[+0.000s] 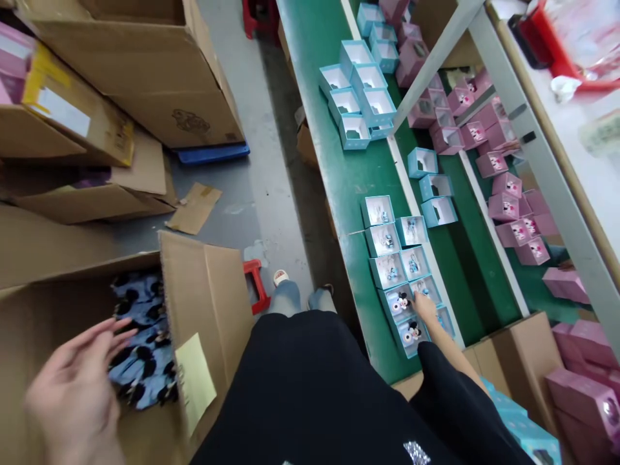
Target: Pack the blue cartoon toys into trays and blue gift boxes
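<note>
Open light-blue gift boxes (398, 303) holding cartoon-mouse figures, lined up on our green conveyor belt (349, 161).
Our right hand (425, 309) touches one, fingers together, pinch unclear; our left hand (72, 394) spreads open above a cardboard carton (208, 303) of blue printed packs (143, 342).

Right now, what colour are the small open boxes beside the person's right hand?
The boxes are light blue with white insides, seen best in the head view.

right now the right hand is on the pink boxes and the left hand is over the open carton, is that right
No: the head view shows the right hand on the blue boxes, not pink. The left hand is over the open carton.
</note>
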The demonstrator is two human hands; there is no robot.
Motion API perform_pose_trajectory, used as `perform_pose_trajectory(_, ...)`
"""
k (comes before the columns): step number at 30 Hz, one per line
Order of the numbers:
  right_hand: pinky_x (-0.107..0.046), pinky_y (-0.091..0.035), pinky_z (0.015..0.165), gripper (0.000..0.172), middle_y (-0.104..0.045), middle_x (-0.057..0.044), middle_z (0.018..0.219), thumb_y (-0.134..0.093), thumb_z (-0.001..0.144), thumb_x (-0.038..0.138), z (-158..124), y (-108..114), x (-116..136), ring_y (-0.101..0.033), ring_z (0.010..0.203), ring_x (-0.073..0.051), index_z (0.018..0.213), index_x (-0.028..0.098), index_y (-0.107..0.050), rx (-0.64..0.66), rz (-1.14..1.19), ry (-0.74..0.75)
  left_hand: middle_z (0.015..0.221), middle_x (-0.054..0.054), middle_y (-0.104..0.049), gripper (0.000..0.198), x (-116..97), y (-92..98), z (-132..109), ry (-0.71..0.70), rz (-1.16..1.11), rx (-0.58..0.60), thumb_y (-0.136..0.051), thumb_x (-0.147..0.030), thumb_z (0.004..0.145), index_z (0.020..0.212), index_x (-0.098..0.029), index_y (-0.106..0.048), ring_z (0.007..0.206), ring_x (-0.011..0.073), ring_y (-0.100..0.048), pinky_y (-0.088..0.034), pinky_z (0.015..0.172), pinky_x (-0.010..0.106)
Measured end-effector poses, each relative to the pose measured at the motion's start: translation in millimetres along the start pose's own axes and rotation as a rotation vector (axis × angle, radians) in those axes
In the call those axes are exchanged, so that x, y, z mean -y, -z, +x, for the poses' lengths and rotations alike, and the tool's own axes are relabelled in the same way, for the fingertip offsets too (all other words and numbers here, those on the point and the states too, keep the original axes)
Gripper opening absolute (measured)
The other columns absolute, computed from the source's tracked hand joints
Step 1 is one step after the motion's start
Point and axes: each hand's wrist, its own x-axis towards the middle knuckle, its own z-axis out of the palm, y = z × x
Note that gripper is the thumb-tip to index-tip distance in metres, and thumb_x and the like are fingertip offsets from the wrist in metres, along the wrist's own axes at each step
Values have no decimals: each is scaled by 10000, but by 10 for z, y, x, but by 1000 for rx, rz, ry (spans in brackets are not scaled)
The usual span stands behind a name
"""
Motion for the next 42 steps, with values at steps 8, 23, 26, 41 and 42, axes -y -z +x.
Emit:
perform_pose_trajectory(8, -395, -488, 848, 311, -676, -221, 1169, -490, 940, 273, 147, -87, 25, -649, 1107, -331, 1181, 109, -597, 19, 27, -27, 946, 51, -755, 321, -177, -679, -256, -16, -131, 129, -739, -350, 678, 944, -170, -726, 822, 216, -705, -503, 1031, 532)
perform_pose_trajectory(23, -287, -427, 661, 419, -727, -108, 925, -511, 916, 559, 311, 355, -46, -666, 852, -241, 914, 166, -658, -40, 236, 153, 930, 50, -735, 328, -343, -956, -622, -93, -121, 179, -710, -359, 718, 962, -140, -717, 806, 168, -679, -547, 970, 437)
perform_pose_trajectory(26, -305, -428, 673, 420, -720, -146, 946, -525, 917, 543, 335, 339, 18, -661, 870, -266, 942, 143, -650, -52, 201, 150, 947, 59, -737, 356, -290, -955, -694, -87, -114, 176, -706, -378, 725, 985, -135, -709, 819, 172, -682, -554, 959, 427)
perform_pose_trajectory(41, -375, -464, 767, 499, -716, -171, 970, -317, 958, 552, -512, -105, -205, -668, 958, -320, 940, 191, -661, -186, 453, -256, 945, 75, -745, 325, -233, -1625, -947, -66, -18, 595, -654, -471, 776, 896, -173, -707, 889, 221, -696, -551, 899, 371)
perform_pose_trajectory(42, -385, -470, 774, 503, -717, -180, 965, -337, 949, 571, -585, -174, -156, -668, 962, -326, 913, 188, -662, -153, 477, -287, 925, 74, -747, 344, -237, -1931, -1078, -72, -15, 766, -655, -508, 770, 863, -182, -708, 882, 229, -699, -553, 879, 369)
